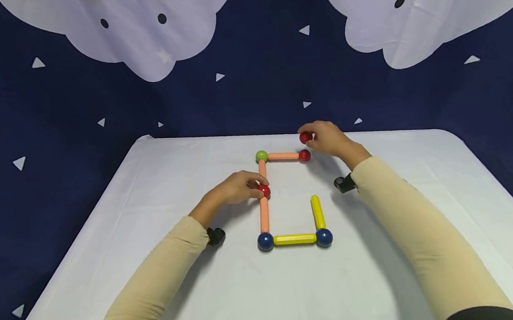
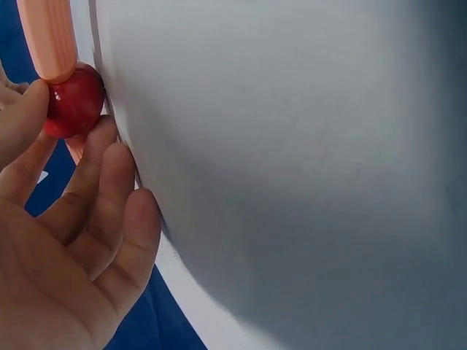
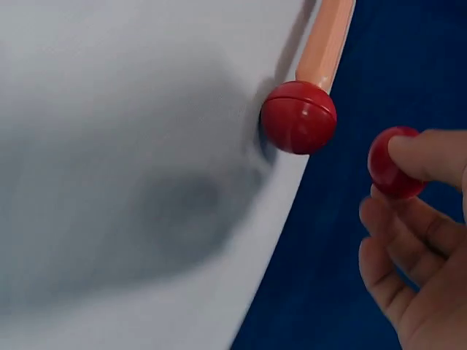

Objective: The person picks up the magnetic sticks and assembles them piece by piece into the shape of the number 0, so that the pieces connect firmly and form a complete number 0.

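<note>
A magnetic stick-and-ball frame lies on the table. My left hand (image 1: 240, 187) pinches the red ball (image 2: 75, 102) midway up its left side, between two salmon sticks (image 1: 264, 214). Beyond the top right corner, my right hand (image 1: 326, 137) holds another red ball (image 3: 394, 162) between thumb and fingers. That ball is apart from the red corner ball (image 3: 299, 117), which sits at the end of the top salmon stick (image 1: 283, 156). A green ball (image 1: 261, 156) marks the top left corner. Along the bottom, a yellow stick (image 1: 295, 239) joins two dark blue balls (image 1: 265, 241).
From the right blue ball (image 1: 324, 237), a second yellow stick (image 1: 317, 211) points toward the far edge, its upper end free. White cloth covers the table (image 1: 204, 294). Behind its far edge hangs a dark blue backdrop (image 1: 269, 93) with clouds and small triangles.
</note>
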### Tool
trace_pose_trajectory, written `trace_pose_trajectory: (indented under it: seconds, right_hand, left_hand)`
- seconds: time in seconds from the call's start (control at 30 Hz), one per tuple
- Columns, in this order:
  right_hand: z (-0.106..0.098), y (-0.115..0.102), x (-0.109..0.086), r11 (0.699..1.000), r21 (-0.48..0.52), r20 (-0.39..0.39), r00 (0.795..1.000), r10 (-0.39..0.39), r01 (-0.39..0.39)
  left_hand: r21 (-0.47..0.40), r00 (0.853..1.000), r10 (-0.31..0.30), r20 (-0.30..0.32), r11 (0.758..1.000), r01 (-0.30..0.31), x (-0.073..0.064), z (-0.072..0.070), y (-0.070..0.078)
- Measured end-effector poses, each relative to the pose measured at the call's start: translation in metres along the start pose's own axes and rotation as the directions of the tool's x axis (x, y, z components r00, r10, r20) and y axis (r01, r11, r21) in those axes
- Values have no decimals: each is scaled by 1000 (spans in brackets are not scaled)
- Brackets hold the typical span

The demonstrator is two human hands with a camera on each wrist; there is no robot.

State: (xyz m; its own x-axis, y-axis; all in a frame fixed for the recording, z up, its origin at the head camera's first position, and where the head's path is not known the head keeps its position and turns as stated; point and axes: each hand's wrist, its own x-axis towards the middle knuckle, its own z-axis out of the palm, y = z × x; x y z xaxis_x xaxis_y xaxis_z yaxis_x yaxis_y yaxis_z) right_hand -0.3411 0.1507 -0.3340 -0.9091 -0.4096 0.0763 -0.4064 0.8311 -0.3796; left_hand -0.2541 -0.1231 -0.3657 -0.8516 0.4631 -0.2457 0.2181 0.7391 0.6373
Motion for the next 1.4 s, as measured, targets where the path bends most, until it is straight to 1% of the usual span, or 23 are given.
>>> trace_pose_trajectory:
  seconds: [0.07, 0.17, 0.23, 0.3, 0.4, 0.53, 0.6, 0.7, 0.8, 0.93, 1.0, 1.17, 1.4]
  right_hand:
    - [2, 0, -7, 998, -11, 7, 998, -62, 62]
    - [5, -1, -23, 988, -31, 39, 988, -152, 153]
    - [6, -1, -35, 979, -37, 83, 977, -199, 202]
    - [8, -1, -46, 970, -29, 140, 962, -234, 240]
    - [11, -1, -60, 963, -6, 220, 939, -263, 271]
    - [17, 3, -73, 963, 37, 282, 922, -265, 266]
    - [20, 5, -77, 964, 62, 289, 920, -265, 258]
    - [25, 8, -82, 964, 113, 280, 923, -265, 243]
    - [29, 8, -85, 953, 155, 275, 915, -293, 259]
    - [34, 7, -86, 935, 180, 288, 892, -347, 305]
    - [36, 7, -87, 930, 184, 292, 886, -360, 318]
    - [40, 8, -88, 927, 188, 288, 884, -368, 325]
    - [42, 8, -88, 922, 249, 279, 889, -363, 298]
  left_hand:
    - [-8, 1000, 1, -1, 1000, -1, 0, 1, -3]
    - [-16, 1000, 12, -7, 1000, -12, -1, 4, -4]
    - [-18, 1000, 23, -10, 1000, -23, 0, 5, -4]
    - [-20, 1000, 21, -8, 1000, -21, 1, 6, -4]
    - [-18, 1000, 5, -5, 1000, -5, 0, 4, -3]
    - [-12, 1000, -6, -8, 1000, 6, -1, 1, -2]
    - [-15, 1000, -5, -9, 1000, 5, -1, -1, -1]
    - [-22, 1000, -6, -8, 1000, 6, 0, -2, -1]
    - [-31, 1000, -9, 0, 999, 9, 0, -2, -2]
    - [-31, 1000, -7, 3, 1000, 7, 0, -1, -3]
    - [-32, 1000, -8, 0, 999, 8, 0, -1, -2]
    - [-37, 1000, -16, 3, 999, 16, 1, -1, -2]
    - [-29, 1000, -10, 3, 1000, 10, 0, -1, -3]
